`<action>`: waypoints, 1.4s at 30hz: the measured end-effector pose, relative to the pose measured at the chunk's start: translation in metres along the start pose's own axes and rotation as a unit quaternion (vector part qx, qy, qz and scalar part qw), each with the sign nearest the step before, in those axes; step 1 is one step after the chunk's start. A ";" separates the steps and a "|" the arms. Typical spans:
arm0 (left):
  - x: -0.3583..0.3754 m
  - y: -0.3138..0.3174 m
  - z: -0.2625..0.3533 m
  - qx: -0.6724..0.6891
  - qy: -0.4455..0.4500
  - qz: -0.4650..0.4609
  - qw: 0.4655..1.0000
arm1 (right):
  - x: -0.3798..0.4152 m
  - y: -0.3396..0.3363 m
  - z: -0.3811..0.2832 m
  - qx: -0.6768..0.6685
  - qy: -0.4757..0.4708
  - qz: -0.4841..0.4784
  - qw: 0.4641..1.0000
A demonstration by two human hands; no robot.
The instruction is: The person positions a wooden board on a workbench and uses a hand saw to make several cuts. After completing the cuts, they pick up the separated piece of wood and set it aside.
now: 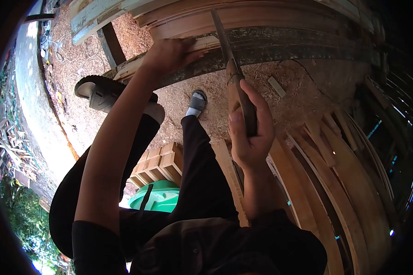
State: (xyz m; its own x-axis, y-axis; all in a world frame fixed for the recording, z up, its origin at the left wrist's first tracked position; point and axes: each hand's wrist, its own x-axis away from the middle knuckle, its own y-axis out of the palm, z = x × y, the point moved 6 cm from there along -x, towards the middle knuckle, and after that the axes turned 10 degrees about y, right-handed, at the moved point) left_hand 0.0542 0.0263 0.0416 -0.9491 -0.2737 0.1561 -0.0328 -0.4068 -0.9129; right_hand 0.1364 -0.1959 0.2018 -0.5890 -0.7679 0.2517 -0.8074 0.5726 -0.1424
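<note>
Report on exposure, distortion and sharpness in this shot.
Head view: wide-angle distortion bows the planks at the right, and the corners fall to black; head view: glare washes out the pale strip of ground at the left, while the far right edge sinks into shade; head view: the right hand and handsaw show no obvious motion blur.

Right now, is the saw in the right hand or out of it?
In: the right hand is closed around the wooden handle of the saw.
</note>
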 end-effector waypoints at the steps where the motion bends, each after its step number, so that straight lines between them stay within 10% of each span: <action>1: 0.000 0.000 0.001 0.001 0.001 0.000 1.000 | 0.001 0.001 -0.001 0.000 -0.004 -0.001 1.000; 7: 0.004 0.006 0.002 0.016 -0.034 -0.068 0.997 | -0.001 0.008 -0.007 -0.002 0.024 -0.024 0.999; 9: 0.014 0.005 0.017 0.002 0.050 0.096 0.994 | -0.004 0.011 -0.006 0.005 0.004 -0.029 1.000; 31: 0.000 0.029 0.020 -0.057 0.050 0.234 0.969 | -0.011 -0.005 0.110 0.094 -0.066 0.064 0.991; 42: -0.050 0.064 -0.035 -0.122 -0.226 0.220 0.941 | 0.003 0.008 0.191 0.050 -0.053 0.023 0.997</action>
State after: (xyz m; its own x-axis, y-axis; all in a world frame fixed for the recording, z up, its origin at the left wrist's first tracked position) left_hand 0.0887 0.0446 -0.0379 -0.6600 -0.7333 -0.1632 0.2086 0.0298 -0.9776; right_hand 0.1217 -0.2480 0.0186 -0.6224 -0.7699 0.1411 -0.7751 0.5812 -0.2477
